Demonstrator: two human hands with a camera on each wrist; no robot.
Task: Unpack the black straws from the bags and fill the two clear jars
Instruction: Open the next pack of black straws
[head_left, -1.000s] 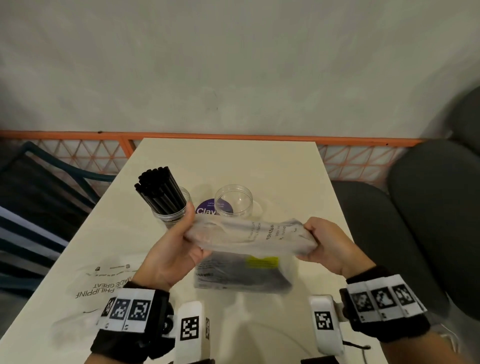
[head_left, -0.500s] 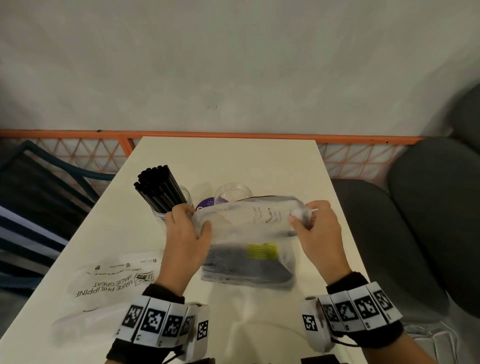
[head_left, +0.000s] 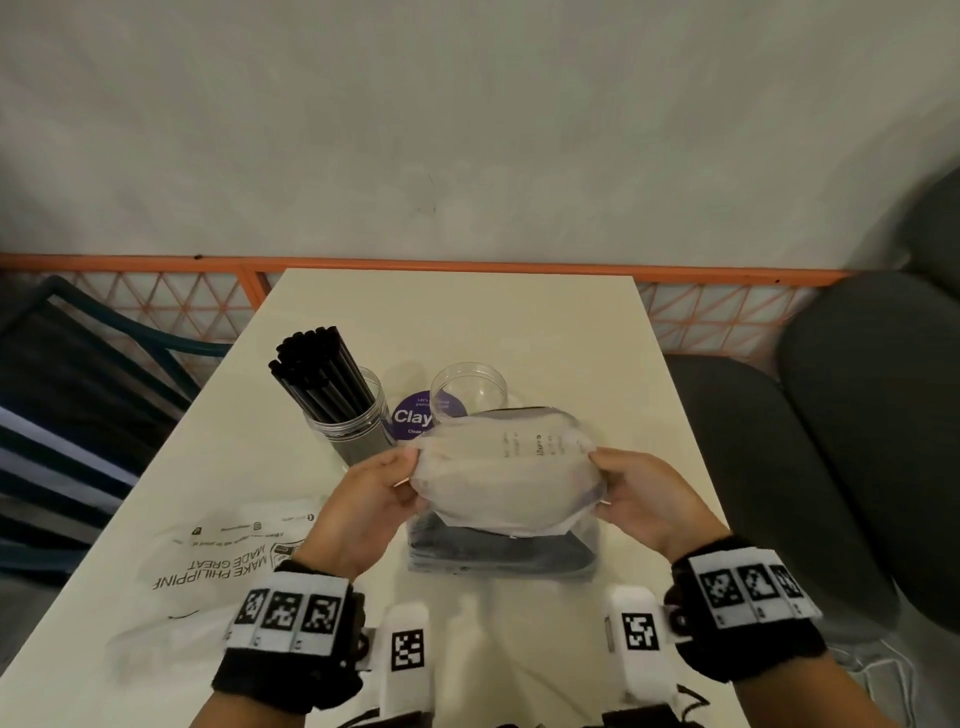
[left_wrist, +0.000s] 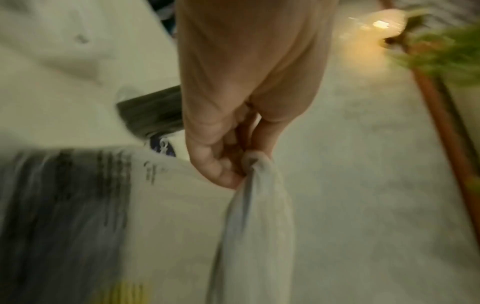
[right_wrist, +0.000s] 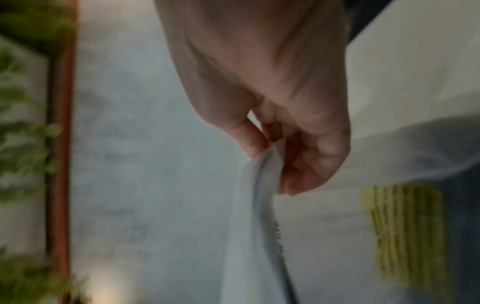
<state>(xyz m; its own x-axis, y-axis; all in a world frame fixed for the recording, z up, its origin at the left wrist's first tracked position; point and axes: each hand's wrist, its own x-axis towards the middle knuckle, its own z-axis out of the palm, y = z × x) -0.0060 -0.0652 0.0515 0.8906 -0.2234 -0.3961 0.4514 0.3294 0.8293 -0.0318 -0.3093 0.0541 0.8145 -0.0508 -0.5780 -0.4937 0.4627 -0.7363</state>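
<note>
At the far left of the pale surface (head_left: 545, 322) lies a flattened empty bag (head_left: 228, 556) with printed lettering, close to the left wrist. Behind it, further in, a clear jar (head_left: 353, 421) stands upright, packed with black straws (head_left: 322, 374) that lean toward the left and stick out well above its rim. Just right of that jar lies a round purple lid (head_left: 413, 415) with white lettering, and touching its right edge stands a second clear jar (head_left: 470, 387), upright, with nothing visible inside.

In front of the jars, the left hand (head_left: 366, 504) pinches the left edge of a translucent plastic bag (head_left: 506, 467) between thumb and curled fingers; the left wrist view shows the plastic bunched in that pinch. The bag's upper part is lifted and spread between the two hands, while its lower part, holding a dark mass of straws, rests on the surface below them. The right hand (head_left: 647, 501) pinches the bag's right edge the same way, fingers curled around the plastic. A yellow label shows on the bag in both wrist views.
</note>
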